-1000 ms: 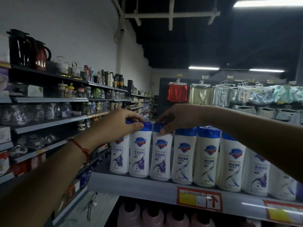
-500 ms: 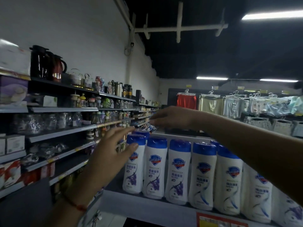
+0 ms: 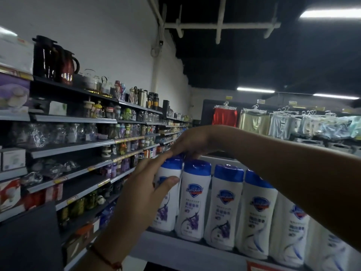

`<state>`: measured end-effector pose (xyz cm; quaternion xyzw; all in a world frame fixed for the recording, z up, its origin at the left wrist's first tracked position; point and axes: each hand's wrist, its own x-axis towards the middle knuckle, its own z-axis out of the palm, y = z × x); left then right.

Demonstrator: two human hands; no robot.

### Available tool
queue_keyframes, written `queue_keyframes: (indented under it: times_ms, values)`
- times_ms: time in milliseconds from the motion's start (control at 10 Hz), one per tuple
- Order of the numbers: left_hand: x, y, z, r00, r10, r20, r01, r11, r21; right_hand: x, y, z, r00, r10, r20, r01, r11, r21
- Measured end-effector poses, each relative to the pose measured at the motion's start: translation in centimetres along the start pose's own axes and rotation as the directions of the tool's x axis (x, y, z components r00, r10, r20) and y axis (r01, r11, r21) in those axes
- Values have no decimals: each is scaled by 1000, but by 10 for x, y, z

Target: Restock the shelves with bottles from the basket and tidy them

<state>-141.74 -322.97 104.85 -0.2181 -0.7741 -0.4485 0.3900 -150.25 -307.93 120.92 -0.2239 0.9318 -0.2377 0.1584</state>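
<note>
Already we have a row of white bottles with blue caps standing upright along the near shelf (image 3: 187, 249), so much of the restocking looks done from where we stand. We count 5 bottles in the front row plainly, shoulder to shoulder, with more running off to the right behind our right forearm. The basket is not in view, so we cannot tell how many bottles are left to bring up. What remains, as we judge it, is tidying at the left end of the row, where both hands are now.

Our left hand (image 3: 144, 194) is at the leftmost bottle (image 3: 166, 208), fingers mostly straight and spread, the thumb lying across its front label and the fingertips reaching up toward its cap. It presses or steadies the bottle and does not wrap it. Our right hand (image 3: 192, 142) comes in from the right over the caps, fingers curved down onto the top of a bottle at the left end, behind the second bottle (image 3: 192, 202). The fingertips are hidden behind the left hand and the caps, so we cannot tell whether that hand pinches a cap or only rests on it.

Far to the left, the wall shelves (image 3: 74, 145) carry jars, flasks and kettles, well apart from our row.
</note>
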Motion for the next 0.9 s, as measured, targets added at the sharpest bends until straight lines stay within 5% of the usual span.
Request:
queue_keyframes:
  times_ms: [500, 700, 800, 900]
  values:
    - [-8, 6, 1, 999, -26, -25, 27, 999, 44, -13, 0, 12, 999, 23, 23, -25, 997, 70]
    - [-5, 13, -1, 998, -60, -20, 62, 993, 103, -52, 1, 10, 991, -47, -126, 42, 998, -42]
    - [3, 19, -7, 994, -105, 18, 102, 988, 115, -89, 9, 12, 925, -200, -324, 158, 976, -153]
    - [13, 40, -16, 991, -106, -78, 118, 979, 165, -130, 26, 19, 775, -390, -497, 283, 918, -279]
